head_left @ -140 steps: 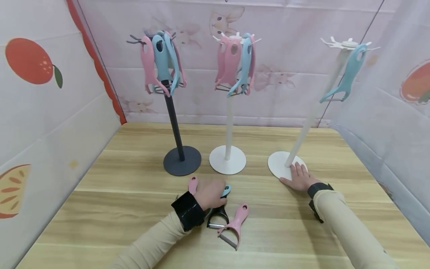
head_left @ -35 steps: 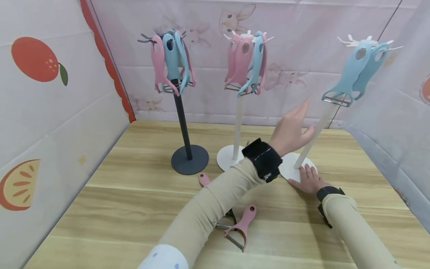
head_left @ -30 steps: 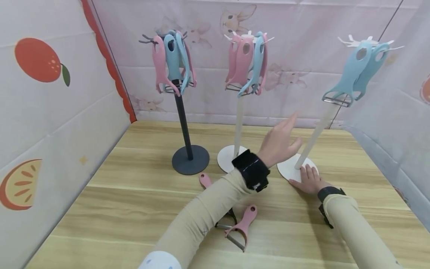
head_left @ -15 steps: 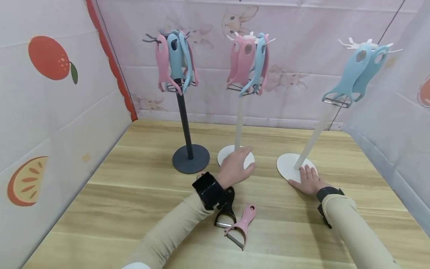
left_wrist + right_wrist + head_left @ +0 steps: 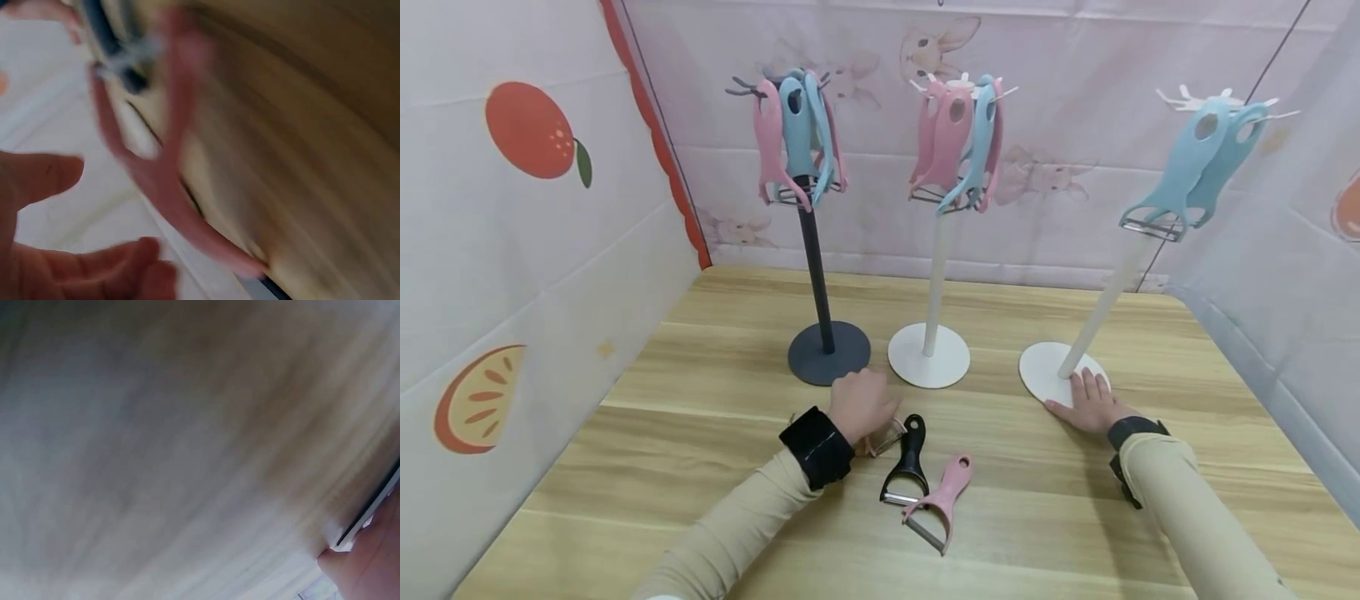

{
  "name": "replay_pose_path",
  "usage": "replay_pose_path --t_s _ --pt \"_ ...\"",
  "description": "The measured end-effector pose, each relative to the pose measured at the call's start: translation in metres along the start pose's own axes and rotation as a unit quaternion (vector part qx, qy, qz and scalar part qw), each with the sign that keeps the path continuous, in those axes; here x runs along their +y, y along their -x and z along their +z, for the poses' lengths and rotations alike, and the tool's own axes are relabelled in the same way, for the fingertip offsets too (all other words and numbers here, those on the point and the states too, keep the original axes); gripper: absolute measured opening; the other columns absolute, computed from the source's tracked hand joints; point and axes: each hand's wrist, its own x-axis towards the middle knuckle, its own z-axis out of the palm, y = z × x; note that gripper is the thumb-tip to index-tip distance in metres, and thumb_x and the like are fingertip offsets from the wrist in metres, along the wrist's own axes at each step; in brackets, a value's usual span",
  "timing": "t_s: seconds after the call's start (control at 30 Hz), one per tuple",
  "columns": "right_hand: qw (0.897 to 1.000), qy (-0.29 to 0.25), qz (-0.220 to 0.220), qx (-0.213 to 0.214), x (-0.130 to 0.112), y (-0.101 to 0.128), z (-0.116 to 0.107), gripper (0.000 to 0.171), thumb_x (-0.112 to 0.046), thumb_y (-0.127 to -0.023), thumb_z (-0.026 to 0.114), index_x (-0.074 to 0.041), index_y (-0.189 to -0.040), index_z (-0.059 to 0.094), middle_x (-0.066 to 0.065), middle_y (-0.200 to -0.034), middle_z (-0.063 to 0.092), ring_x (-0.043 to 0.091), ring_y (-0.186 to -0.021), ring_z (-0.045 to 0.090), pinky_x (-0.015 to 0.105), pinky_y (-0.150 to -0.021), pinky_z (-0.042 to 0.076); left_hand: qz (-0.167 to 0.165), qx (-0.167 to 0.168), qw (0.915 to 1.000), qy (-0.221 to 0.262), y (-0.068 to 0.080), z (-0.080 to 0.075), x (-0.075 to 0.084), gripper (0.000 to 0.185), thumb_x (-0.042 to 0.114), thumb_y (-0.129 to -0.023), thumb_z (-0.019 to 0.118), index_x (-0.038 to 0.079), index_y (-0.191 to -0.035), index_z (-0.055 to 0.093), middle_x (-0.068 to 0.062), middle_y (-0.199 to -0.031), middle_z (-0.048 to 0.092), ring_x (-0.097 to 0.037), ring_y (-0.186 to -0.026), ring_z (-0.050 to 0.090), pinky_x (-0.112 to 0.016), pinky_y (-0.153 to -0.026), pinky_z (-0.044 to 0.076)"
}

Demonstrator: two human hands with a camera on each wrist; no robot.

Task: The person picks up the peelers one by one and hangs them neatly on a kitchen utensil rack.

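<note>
My left hand [image 5: 861, 404] is over a pink peeler [image 5: 165, 181] on the table. The head view shows only the peeler's blade end below the hand. In the left wrist view the thumb and bent fingers stand apart, with a gap between them and the blurred peeler. Just right of it lie a black peeler [image 5: 912, 454] and another pink peeler [image 5: 946, 492], their blade ends overlapping. My right hand [image 5: 1090, 402] rests with spread fingers on the round base of the right white stand [image 5: 1045, 371]. Two blue peelers [image 5: 1187, 162] hang from that stand, which leans right.
A dark stand [image 5: 816, 275] with pink and blue peelers [image 5: 769, 137] stands at the back left. In the middle is another white stand [image 5: 936, 292], also hung with pink and blue peelers [image 5: 951, 137]. Fabric-covered walls [image 5: 1045, 242] close off the back and sides.
A second blue peeler has come to hang on the right stand. My left hand has since drawn back left and down to the pink peeler. The right hand stays on the base.
</note>
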Motion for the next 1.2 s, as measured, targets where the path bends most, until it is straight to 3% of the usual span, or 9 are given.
replay_pose_path --t_s 0.07,0.17,0.4,0.57,0.8,0.9,1.0,1.1,1.2 --pt "1.000 0.000 -0.001 0.002 0.000 0.000 0.000 0.122 -0.084 -0.072 0.026 0.018 -0.135 0.006 0.042 -0.138 -0.006 0.058 -0.124 -0.007 0.071 -0.093 0.004 -0.023 -0.015 0.9992 -0.028 0.001 0.005 -0.005 0.038 0.042 -0.082 0.060 0.004 -0.081 0.059 -0.006 -0.066 0.055 -0.024 -0.058 0.057 -0.035 -0.048 0.046" --pt "1.000 -0.001 -0.001 0.001 0.000 0.000 0.000 0.123 -0.085 -0.071 0.026 0.018 -0.135 0.006 0.043 -0.138 -0.006 0.059 -0.124 -0.007 0.071 -0.093 0.003 -0.038 -0.036 0.9983 -0.025 -0.001 0.011 -0.011 0.047 0.046 -0.081 0.060 0.001 -0.095 0.058 -0.010 -0.071 0.059 -0.026 -0.063 0.060 -0.035 -0.052 0.048" --pt "1.000 0.008 -0.009 0.006 0.000 -0.003 0.002 0.116 -0.079 -0.076 0.029 0.019 -0.134 0.008 0.044 -0.137 -0.004 0.060 -0.123 -0.005 0.071 -0.093 0.007 -0.042 -0.064 0.9966 0.029 -0.006 0.019 -0.022 0.022 0.023 -0.073 0.065 0.006 -0.083 0.056 -0.005 -0.067 0.053 -0.021 -0.057 0.053 -0.031 -0.044 0.043" --pt "1.000 0.004 -0.012 0.006 -0.001 -0.002 0.002 0.112 -0.075 -0.079 0.032 0.019 -0.134 0.008 0.045 -0.136 -0.004 0.060 -0.122 -0.005 0.072 -0.092 0.007 -0.047 -0.062 0.9957 0.050 -0.004 0.015 -0.024 0.037 0.018 -0.071 0.068 0.000 -0.102 0.058 -0.008 -0.073 0.056 -0.019 -0.055 0.050 -0.029 -0.043 0.041" --pt "1.000 -0.002 -0.015 0.003 -0.003 0.001 -0.002 0.114 -0.076 -0.078 0.033 0.020 -0.134 0.006 0.045 -0.136 -0.005 0.060 -0.122 -0.006 0.072 -0.091 0.005 0.004 0.015 0.9966 0.080 0.002 -0.007 -0.013 0.017 0.014 -0.075 0.063 0.004 -0.085 0.054 -0.002 -0.063 0.048 -0.018 -0.052 0.048 -0.030 -0.043 0.039" --pt "1.000 0.005 -0.017 0.001 -0.002 0.000 -0.002 0.113 -0.075 -0.079 0.032 0.020 -0.134 0.006 0.045 -0.136 -0.005 0.060 -0.122 -0.006 0.072 -0.092 0.006 0.018 0.040 0.9954 0.085 0.003 -0.018 0.000 0.022 0.014 -0.076 0.062 0.005 -0.094 0.055 0.000 -0.061 0.048 -0.017 -0.051 0.048 -0.030 -0.042 0.038" --pt "1.000 0.008 -0.015 -0.004 -0.002 0.000 -0.001 0.112 -0.074 -0.080 0.033 0.021 -0.134 0.006 0.045 -0.136 -0.005 0.061 -0.122 -0.005 0.072 -0.092 0.007 0.058 0.065 0.9928 0.082 0.004 -0.028 0.016 0.035 0.013 -0.077 0.060 0.006 -0.110 0.053 0.002 -0.058 0.047 -0.015 -0.049 0.047 -0.027 -0.039 0.034" --pt "1.000 0.003 -0.013 -0.009 -0.002 0.002 0.000 0.114 -0.075 -0.079 0.033 0.021 -0.133 0.006 0.046 -0.135 -0.005 0.061 -0.121 -0.006 0.072 -0.092 0.006 0.114 0.095 0.9840 0.098 0.005 -0.038 0.034 0.047 0.013 -0.080 0.059 0.007 -0.124 0.046 0.004 -0.053 0.044 -0.011 -0.044 0.044 -0.023 -0.036 0.031" --pt "1.000 -0.005 -0.013 -0.010 -0.005 0.004 -0.001 0.115 -0.076 -0.079 0.033 0.021 -0.133 0.005 0.047 -0.134 -0.006 0.061 -0.121 -0.007 0.072 -0.092 0.004 0.158 0.134 0.9706 0.121 0.002 -0.049 0.052 0.048 0.013 -0.083 0.058 0.007 -0.128 0.042 0.006 -0.050 0.040 -0.008 -0.040 0.042 -0.019 -0.035 0.029"
